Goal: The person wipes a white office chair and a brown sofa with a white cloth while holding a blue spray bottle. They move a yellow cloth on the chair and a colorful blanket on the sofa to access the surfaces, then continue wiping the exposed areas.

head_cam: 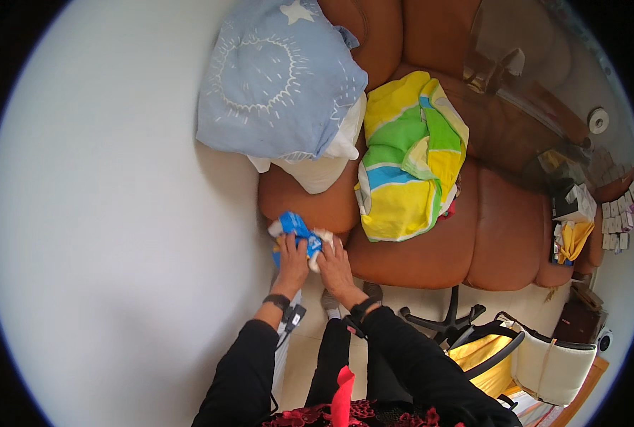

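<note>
Both my hands grip a crumpled blue and white item (pixel 293 221), which looks like a soft plastic packet or cloth; its exact kind is unclear. My left hand (pixel 292 261) holds its blue part, near the white wall. At its white end, my right hand (pixel 335 266) has its fingers closed on it. The item is just in front of the seat edge of a brown leather sofa (pixel 311 205). Beyond it on the sofa lie a blue pillow or folded bedding with a sun pattern (pixel 274 80), white bedding (pixel 317 176) beneath, and a yellow, green and blue cloth bundle (pixel 402 197).
A white wall (pixel 109 187) runs along the left. An office chair (pixel 551 368) with yellow cloth stands at lower right. Boxes (pixel 575 205) and a yellow cloth (pixel 575 240) sit at the sofa's far right end. My feet are on the tiled floor (pixel 301 341).
</note>
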A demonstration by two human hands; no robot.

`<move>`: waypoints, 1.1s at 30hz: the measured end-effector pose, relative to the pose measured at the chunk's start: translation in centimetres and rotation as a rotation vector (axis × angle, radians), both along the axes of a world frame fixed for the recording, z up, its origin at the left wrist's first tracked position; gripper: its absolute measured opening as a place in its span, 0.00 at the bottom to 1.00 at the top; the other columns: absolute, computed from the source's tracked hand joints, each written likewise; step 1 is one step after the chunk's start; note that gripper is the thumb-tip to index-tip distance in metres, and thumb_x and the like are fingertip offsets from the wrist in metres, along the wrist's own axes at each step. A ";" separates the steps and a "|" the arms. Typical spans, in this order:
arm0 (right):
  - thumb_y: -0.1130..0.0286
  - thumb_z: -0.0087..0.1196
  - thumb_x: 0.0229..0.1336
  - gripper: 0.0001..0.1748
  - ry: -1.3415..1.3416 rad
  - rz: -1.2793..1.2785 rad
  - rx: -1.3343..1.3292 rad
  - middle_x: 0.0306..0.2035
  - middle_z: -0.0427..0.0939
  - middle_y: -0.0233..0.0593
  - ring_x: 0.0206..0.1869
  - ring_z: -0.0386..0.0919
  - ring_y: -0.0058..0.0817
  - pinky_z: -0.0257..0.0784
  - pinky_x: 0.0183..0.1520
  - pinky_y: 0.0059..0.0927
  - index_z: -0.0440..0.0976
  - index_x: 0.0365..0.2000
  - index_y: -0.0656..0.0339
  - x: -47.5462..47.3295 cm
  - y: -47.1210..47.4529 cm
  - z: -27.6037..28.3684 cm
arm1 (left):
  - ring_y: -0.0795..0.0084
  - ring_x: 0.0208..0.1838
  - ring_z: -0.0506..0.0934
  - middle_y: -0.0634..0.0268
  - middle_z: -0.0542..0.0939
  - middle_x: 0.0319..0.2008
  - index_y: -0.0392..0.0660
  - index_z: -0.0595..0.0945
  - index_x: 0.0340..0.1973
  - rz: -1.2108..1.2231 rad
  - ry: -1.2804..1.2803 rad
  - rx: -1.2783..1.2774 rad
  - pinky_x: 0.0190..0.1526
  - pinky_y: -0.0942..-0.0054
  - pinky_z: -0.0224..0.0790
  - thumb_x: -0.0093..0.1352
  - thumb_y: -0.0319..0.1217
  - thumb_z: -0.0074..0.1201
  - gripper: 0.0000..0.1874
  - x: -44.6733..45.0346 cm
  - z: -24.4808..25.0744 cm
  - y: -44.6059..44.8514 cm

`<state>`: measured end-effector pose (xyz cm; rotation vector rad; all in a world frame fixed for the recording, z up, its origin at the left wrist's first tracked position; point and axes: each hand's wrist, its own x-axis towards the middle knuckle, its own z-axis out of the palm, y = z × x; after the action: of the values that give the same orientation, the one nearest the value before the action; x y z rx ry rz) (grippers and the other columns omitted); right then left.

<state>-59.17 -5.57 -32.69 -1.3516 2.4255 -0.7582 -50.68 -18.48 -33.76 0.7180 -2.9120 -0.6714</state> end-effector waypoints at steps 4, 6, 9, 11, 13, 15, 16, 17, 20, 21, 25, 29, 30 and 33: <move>0.75 0.59 0.44 0.25 -0.281 -0.103 0.122 0.55 0.68 0.50 0.61 0.62 0.56 0.64 0.59 0.51 0.71 0.48 0.62 0.7 1.5 1.7 | 0.38 0.56 0.67 0.40 0.69 0.51 0.34 0.68 0.52 0.333 -0.067 0.570 0.58 0.50 0.59 0.65 0.19 0.45 0.19 2.4 2.1 0.2; 0.75 0.59 0.43 0.27 -0.028 -0.133 -0.101 0.56 0.68 0.50 0.62 0.62 0.56 0.64 0.60 0.51 0.71 0.49 0.61 -1.3 -0.4 2.8 | 0.39 0.55 0.68 0.40 0.70 0.49 0.34 0.68 0.52 0.471 0.114 0.413 0.59 0.53 0.60 0.64 0.18 0.44 0.19 1.3 3.5 -1.9; 0.71 0.58 0.46 0.25 0.150 -0.184 -0.167 0.60 0.66 0.49 0.63 0.61 0.55 0.63 0.60 0.51 0.71 0.49 0.58 -4.7 -5.4 3.6 | 0.42 0.58 0.68 0.44 0.71 0.53 0.37 0.69 0.53 0.409 0.405 0.239 0.61 0.53 0.58 0.63 0.16 0.43 0.21 -2.4 5.1 -5.9; 0.73 0.55 0.48 0.22 0.232 -0.153 -0.158 0.61 0.64 0.48 0.64 0.60 0.54 0.60 0.62 0.52 0.72 0.47 0.58 -5.5 -7.6 3.0 | 0.44 0.65 0.64 0.46 0.66 0.63 0.41 0.67 0.61 0.303 0.425 0.088 0.64 0.52 0.54 0.62 0.15 0.44 0.29 -5.5 4.8 -7.4; 0.73 0.53 0.50 0.19 0.290 -0.065 -0.126 0.62 0.64 0.47 0.65 0.59 0.54 0.59 0.62 0.52 0.73 0.45 0.58 -5.0 -7.4 1.8 | 0.45 0.69 0.60 0.48 0.60 0.68 0.45 0.65 0.65 0.304 0.205 -0.052 0.66 0.50 0.51 0.60 0.14 0.45 0.35 -6.8 3.2 -5.8; 0.71 0.52 0.50 0.15 0.281 0.122 -0.042 0.63 0.63 0.45 0.66 0.59 0.53 0.59 0.62 0.53 0.73 0.42 0.58 -3.8 -4.9 0.3 | 0.46 0.72 0.56 0.49 0.56 0.71 0.48 0.63 0.68 0.251 0.140 -0.090 0.67 0.49 0.48 0.60 0.13 0.45 0.39 -6.3 1.5 -4.5; 0.70 0.53 0.51 0.14 0.213 0.188 -0.026 0.63 0.63 0.43 0.67 0.58 0.52 0.59 0.62 0.53 0.73 0.40 0.58 -3.1 -3.0 -0.4 | 0.46 0.73 0.55 0.49 0.54 0.72 0.49 0.63 0.69 0.211 0.163 -0.041 0.68 0.49 0.48 0.60 0.14 0.45 0.40 -4.7 0.9 -3.2; 0.71 0.53 0.50 0.15 0.148 0.256 -0.009 0.62 0.64 0.43 0.66 0.59 0.52 0.59 0.63 0.51 0.73 0.41 0.58 -2.5 -1.1 -1.1 | 0.46 0.74 0.53 0.49 0.52 0.73 0.50 0.62 0.70 0.168 0.181 0.009 0.69 0.49 0.47 0.60 0.14 0.45 0.40 -2.6 0.5 -1.7; 0.73 0.54 0.49 0.17 -0.075 0.177 0.137 0.59 0.67 0.46 0.63 0.61 0.53 0.62 0.63 0.49 0.73 0.43 0.60 -1.3 2.9 -1.9 | 0.44 0.70 0.60 0.44 0.61 0.68 0.45 0.69 0.63 0.133 0.097 0.333 0.67 0.52 0.52 0.64 0.16 0.41 0.30 2.4 0.2 0.0; 0.74 0.54 0.48 0.18 -0.172 0.104 0.249 0.58 0.67 0.47 0.62 0.63 0.53 0.63 0.62 0.48 0.73 0.44 0.61 -1.2 3.2 -1.8 | 0.44 0.68 0.62 0.43 0.63 0.66 0.43 0.69 0.62 0.245 0.045 0.493 0.66 0.54 0.54 0.65 0.17 0.40 0.28 3.6 0.3 0.0; 0.73 0.51 0.53 0.19 0.165 0.044 -0.061 0.64 0.64 0.48 0.64 0.63 0.55 0.64 0.62 0.47 0.72 0.48 0.60 -1.9 0.3 -1.2 | 0.51 0.62 0.69 0.45 0.72 0.57 0.37 0.71 0.57 0.904 0.249 0.448 0.66 0.62 0.56 0.67 0.19 0.37 0.22 3.3 0.3 -2.6; 0.70 0.49 0.54 0.23 0.393 0.385 -0.128 0.67 0.60 0.41 0.70 0.56 0.44 0.58 0.67 0.44 0.73 0.52 0.61 -3.3 -2.9 -1.6 | 0.48 0.62 0.67 0.45 0.71 0.58 0.36 0.65 0.63 0.673 0.412 0.341 0.67 0.59 0.55 0.66 0.16 0.37 0.27 -0.3 -2.0 -4.2; 0.69 0.49 0.54 0.24 0.480 0.435 -0.129 0.67 0.60 0.41 0.71 0.55 0.42 0.58 0.68 0.43 0.73 0.52 0.61 -3.7 -2.6 -2.2 | 0.47 0.65 0.65 0.44 0.69 0.61 0.35 0.65 0.63 0.638 0.397 0.276 0.67 0.59 0.54 0.65 0.15 0.38 0.27 -1.1 -3.4 -3.1; 0.70 0.49 0.54 0.26 0.327 0.548 -0.053 0.67 0.61 0.40 0.70 0.56 0.40 0.58 0.68 0.41 0.71 0.55 0.63 -4.2 0.9 -4.5 | 0.45 0.68 0.63 0.42 0.66 0.64 0.32 0.66 0.62 0.605 0.334 0.062 0.68 0.58 0.54 0.66 0.16 0.41 0.26 -0.8 -6.5 1.0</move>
<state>-63.35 -4.63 -37.21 -2.1708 2.0784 -0.4855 -51.45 -17.43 -40.30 1.2708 -2.2089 -0.7163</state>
